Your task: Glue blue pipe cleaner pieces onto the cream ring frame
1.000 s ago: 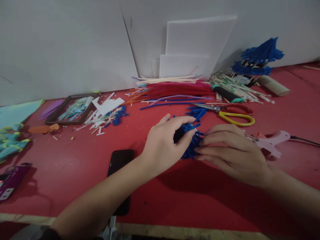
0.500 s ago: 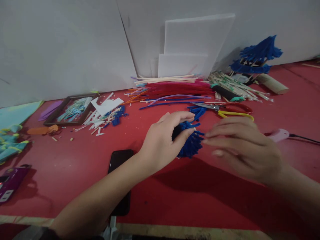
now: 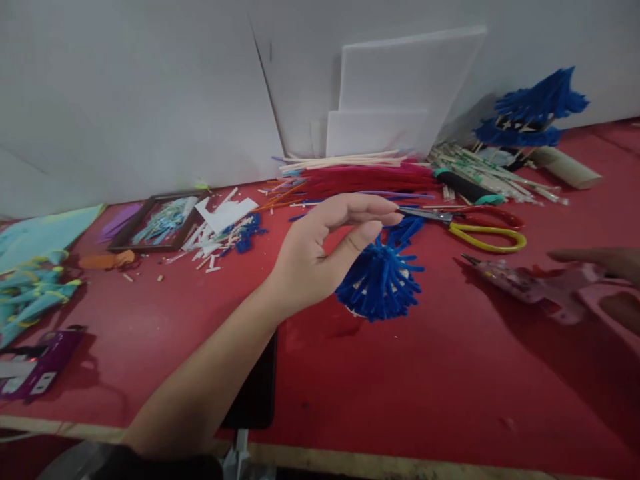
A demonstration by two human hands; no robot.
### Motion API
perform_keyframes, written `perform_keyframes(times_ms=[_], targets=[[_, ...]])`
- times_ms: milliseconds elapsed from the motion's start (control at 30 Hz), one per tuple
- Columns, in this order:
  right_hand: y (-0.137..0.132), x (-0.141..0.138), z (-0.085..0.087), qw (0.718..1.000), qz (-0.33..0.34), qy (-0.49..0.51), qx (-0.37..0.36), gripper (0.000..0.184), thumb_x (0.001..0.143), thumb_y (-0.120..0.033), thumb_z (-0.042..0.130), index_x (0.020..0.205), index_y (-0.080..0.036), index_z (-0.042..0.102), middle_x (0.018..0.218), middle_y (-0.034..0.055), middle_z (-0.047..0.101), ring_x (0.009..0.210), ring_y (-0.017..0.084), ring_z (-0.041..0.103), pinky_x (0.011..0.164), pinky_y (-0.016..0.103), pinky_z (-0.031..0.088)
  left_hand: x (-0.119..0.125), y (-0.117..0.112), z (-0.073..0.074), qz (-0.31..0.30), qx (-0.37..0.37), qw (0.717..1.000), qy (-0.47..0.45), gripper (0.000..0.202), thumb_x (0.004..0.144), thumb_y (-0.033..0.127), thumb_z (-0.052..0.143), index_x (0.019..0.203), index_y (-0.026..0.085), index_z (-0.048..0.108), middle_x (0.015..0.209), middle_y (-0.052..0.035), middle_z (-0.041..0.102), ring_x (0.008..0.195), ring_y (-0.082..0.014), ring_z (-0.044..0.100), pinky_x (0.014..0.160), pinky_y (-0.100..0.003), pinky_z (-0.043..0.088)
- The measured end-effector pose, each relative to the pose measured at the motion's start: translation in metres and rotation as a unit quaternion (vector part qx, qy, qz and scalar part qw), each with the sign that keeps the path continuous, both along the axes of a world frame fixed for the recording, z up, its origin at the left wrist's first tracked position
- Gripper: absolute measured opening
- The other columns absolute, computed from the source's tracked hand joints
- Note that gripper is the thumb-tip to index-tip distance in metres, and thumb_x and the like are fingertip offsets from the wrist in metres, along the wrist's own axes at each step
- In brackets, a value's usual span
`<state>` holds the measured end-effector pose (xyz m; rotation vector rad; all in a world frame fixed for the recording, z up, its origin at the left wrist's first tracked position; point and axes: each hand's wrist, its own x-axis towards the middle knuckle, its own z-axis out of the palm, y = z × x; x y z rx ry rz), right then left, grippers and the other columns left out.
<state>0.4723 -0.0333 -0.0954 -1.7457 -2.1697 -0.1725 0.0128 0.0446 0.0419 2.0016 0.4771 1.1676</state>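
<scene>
A blue pipe-cleaner piece point(image 3: 383, 283), its strands fanning down around a pale base, sits on the red table. My left hand point(image 3: 315, 260) hovers beside and over its upper left part, fingers curved and thumb apart, with nothing visible between them. At the right edge my right hand point(image 3: 620, 267) grips a pink glue gun point(image 3: 560, 287), its nozzle pointing left. That hand is partly cut off by the frame. Scissors point(image 3: 493, 237) with red and yellow handles lie open behind the blue piece, beside loose blue strands point(image 3: 406, 230).
Bundled pipe cleaners point(image 3: 370, 179) and a black-and-green handle point(image 3: 467, 187) lie at the back. A blue tiered model point(image 3: 530, 127) stands far right near a cardboard tube point(image 3: 567, 167). A phone point(image 3: 257, 393) lies under my left forearm. Scraps point(image 3: 215, 243) and a brown frame point(image 3: 117, 241) are leftward.
My right hand has moved right from beside the blue piece and picked up the glue gun. My left hand has eased off the blue piece, which now shows more fully.
</scene>
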Motion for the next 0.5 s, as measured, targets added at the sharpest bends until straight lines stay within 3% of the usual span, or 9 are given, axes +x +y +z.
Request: perform_keyframes(times_ms=[67,167,333,433,500], targets=[[0.001,0.015,-0.016,0.999,0.040,0.001,-0.011,0.040,0.084,-0.048,0.047,0.112,-0.033,0.072,0.102,0.0093,0.077,0.087,0.030,0.073,0.071,0.047,0.058,-0.001,-0.003,0.003,0.010,-0.019,0.999,0.032,0.019,0.102,0.032,0.065,0.116,0.020,0.069,0.122,-0.0082,0.080,0.117,-0.0203,0.077,0.104,-0.030,0.062],[0.004,0.014,-0.021,0.997,0.077,-0.001,0.020,0.035,0.085,-0.050,0.051,0.107,-0.032,0.072,0.098,0.0101,0.076,0.088,0.031,0.073,0.073,0.048,0.056,-0.001,-0.008,0.004,0.017,-0.045,0.993,0.105,0.028,0.097,0.033,0.072,0.121,0.018,0.069,0.131,-0.0113,0.077,0.123,-0.0245,0.075,0.108,-0.033,0.061],[0.011,-0.012,0.006,0.987,0.156,-0.026,0.011,0.032,0.087,-0.037,0.055,0.115,-0.036,0.070,0.092,0.0065,0.075,0.076,0.025,0.069,0.066,0.042,0.050,0.003,-0.009,-0.003,-0.005,-0.084,0.988,0.130,0.024,0.097,0.025,0.071,0.118,0.015,0.072,0.125,-0.0110,0.080,0.118,-0.0224,0.078,0.106,-0.030,0.062],[0.008,-0.029,0.024,0.989,0.126,-0.013,0.078,0.031,0.086,-0.031,0.051,0.112,-0.032,0.068,0.086,0.0072,0.071,0.077,0.025,0.069,0.065,0.041,0.049,0.005,-0.008,-0.005,0.000,-0.082,0.989,0.121,0.020,0.095,0.021,0.072,0.114,0.014,0.074,0.119,-0.0108,0.082,0.112,-0.0207,0.080,0.102,-0.028,0.063],[0.003,-0.040,0.033,0.988,0.086,-0.006,0.131,0.027,0.090,-0.041,0.052,0.110,-0.030,0.067,0.088,0.0084,0.071,0.079,0.025,0.070,0.062,0.040,0.049,0.005,-0.007,-0.004,0.001,-0.070,0.991,0.116,0.019,0.095,0.020,0.072,0.113,0.013,0.074,0.117,-0.0110,0.083,0.110,-0.0203,0.080,0.100,-0.027,0.063]])
